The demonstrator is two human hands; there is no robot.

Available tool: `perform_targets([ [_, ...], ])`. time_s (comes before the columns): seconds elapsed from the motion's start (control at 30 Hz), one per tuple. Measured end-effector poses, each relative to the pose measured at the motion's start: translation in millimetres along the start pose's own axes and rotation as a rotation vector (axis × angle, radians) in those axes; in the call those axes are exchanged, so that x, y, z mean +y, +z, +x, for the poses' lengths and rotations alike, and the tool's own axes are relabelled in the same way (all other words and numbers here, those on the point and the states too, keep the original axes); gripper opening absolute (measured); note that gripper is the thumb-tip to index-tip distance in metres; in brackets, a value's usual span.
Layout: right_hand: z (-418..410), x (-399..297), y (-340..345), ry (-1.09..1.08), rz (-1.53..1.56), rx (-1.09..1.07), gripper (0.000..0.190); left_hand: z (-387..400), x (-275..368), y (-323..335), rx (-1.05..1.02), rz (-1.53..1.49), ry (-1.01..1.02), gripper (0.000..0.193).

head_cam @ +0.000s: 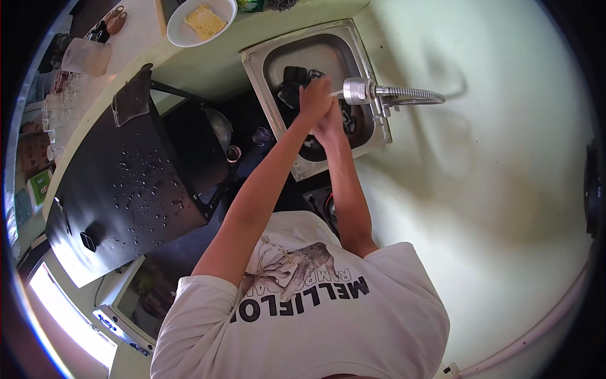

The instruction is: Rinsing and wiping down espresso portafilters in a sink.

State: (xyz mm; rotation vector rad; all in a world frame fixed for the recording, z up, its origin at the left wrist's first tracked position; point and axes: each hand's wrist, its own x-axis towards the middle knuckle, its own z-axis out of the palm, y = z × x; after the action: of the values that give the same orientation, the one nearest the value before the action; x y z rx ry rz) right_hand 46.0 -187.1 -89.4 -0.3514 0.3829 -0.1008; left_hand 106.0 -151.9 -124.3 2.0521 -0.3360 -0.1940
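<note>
My left hand [316, 99] and my right hand [329, 124] are pressed together over a stainless steel sink [269, 106]. The left lies partly across the right, and both look slightly blurred. Just right of them is the silver tap head [356, 91], with what looks like a thin stream of water reaching my fingers. Beneath and around the hands, several black items [292, 84] with pale patches lie in the basin; their kind is unclear. The overlap hides most fingers and whatever could be between the palms.
A flexible metal tap hose [412, 93] curves out near the pale wall [483, 156]. A white bowl [176, 28] holding a yellow sponge [205, 22] stands beyond the sink. To the left, a black panel [142, 189] carries water drops and a dark cloth [133, 97]. Glasses [59, 111] line the far-left counter.
</note>
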Motion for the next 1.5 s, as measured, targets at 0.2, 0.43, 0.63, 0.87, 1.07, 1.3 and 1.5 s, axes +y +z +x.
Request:
perform_targets([
  [0.2,3.6,-13.1,-21.6,0.055,-0.321,0.165,0.042,-11.0,16.9,11.7,0.001,-0.346,-0.221,0.048],
  [0.43,-12.1,-7.0,28.6,0.022,-0.478,0.218,0.042,-1.8,-5.4,9.5,-0.055,-0.078,-0.121,0.057],
  [0.63,1.9,-20.6,-5.4,-0.061,-0.255,0.187,0.041,-26.7,30.8,8.0,-0.018,-0.268,-0.12,0.055],
  [0.87,-1.9,-20.0,-14.5,0.039,-0.475,0.221,0.041,-24.3,22.5,7.5,-0.055,-0.488,-0.158,0.06],
  [1.07,-10.0,-11.9,2.9,0.006,-0.662,0.196,0.045,-10.8,14.5,-11.5,-0.104,-0.673,-0.307,0.061],
  [1.3,-4.8,-13.0,-13.6,-0.045,-0.566,0.158,0.044,-35.4,21.7,-0.6,-0.056,-0.646,-0.121,0.062],
  [1.5,-10.0,-9.7,-3.2,-0.061,-0.697,0.245,0.044,-20.7,27.5,-18.3,-0.258,-0.69,-0.504,0.062],
])
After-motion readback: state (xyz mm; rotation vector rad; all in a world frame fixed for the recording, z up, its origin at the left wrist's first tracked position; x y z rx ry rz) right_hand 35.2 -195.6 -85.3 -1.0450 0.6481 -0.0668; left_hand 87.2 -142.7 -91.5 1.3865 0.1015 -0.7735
